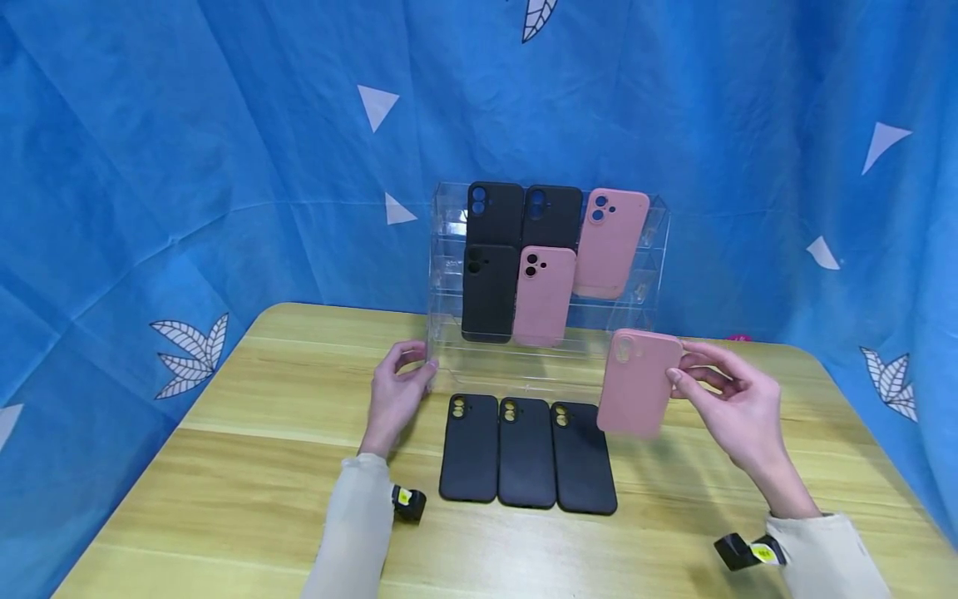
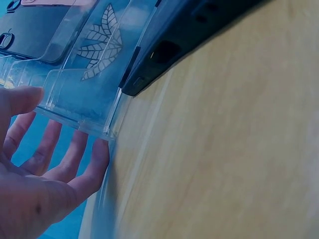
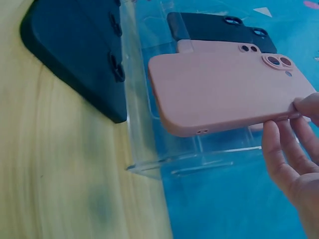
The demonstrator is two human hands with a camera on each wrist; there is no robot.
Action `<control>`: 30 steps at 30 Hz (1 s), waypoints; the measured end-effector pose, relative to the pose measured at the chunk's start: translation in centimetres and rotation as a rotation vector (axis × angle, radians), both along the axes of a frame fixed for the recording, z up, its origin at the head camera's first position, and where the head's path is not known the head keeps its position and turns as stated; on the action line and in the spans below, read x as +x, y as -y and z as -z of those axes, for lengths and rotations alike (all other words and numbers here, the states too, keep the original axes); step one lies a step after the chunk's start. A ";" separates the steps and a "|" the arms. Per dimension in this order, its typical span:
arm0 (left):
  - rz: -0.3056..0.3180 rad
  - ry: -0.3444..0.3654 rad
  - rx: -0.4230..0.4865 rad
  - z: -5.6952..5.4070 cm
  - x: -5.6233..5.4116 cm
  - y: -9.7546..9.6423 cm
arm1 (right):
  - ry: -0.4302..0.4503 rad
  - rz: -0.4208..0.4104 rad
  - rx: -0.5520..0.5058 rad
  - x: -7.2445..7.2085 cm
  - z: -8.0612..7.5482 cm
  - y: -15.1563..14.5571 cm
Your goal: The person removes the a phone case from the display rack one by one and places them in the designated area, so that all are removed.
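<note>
My right hand [image 1: 737, 399] pinches a pink phone case [image 1: 639, 383] by its right edge, thumb on the near side. The case is raised in front of the right part of a clear acrylic display rack [image 1: 479, 358]; in the right wrist view, the camera cutout of this pink case [image 3: 214, 92] is near the fingers. At the rack's lower left corner, my left hand [image 1: 398, 387] holds its side, with the thumb toward the front and the fingers bent along the edge. In the left wrist view, this left hand [image 2: 50, 174] holds no case.
The rack bears black cases [image 1: 490, 295] and pink cases [image 1: 544, 295] on two tiers. Three black cases [image 1: 527, 453] lie side by side on the wooden table [image 1: 247, 466] before it. A blue patterned curtain [image 1: 299, 150] hangs behind.
</note>
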State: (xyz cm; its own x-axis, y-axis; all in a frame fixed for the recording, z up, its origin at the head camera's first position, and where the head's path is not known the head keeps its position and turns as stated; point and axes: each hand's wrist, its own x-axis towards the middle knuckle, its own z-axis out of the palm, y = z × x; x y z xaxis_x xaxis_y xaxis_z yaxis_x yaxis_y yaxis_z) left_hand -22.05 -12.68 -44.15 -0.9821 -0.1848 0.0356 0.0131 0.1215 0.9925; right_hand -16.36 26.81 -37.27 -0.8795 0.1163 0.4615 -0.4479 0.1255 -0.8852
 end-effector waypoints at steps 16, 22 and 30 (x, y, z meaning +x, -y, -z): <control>0.010 -0.021 0.023 0.2 -0.1 0.1 | 0.210 -0.061 0.162 1.1 2.1 -2.4; 0.010 -0.020 0.025 0.2 -0.2 0.1 | 0.291 -0.035 0.304 1.3 2.6 -3.0; 0.010 -0.021 0.016 0.1 -0.1 0.1 | 0.376 -0.063 0.351 1.3 3.1 -3.5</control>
State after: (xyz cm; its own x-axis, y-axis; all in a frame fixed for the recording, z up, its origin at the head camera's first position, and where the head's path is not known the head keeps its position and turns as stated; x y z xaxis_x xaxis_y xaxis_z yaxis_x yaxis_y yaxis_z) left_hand -22.14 -12.80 -44.25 -0.9830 -0.1759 0.0532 0.0349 0.1051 0.9938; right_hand -15.05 30.31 -40.37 -0.9924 -0.0472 0.1137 -0.1229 0.4267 -0.8960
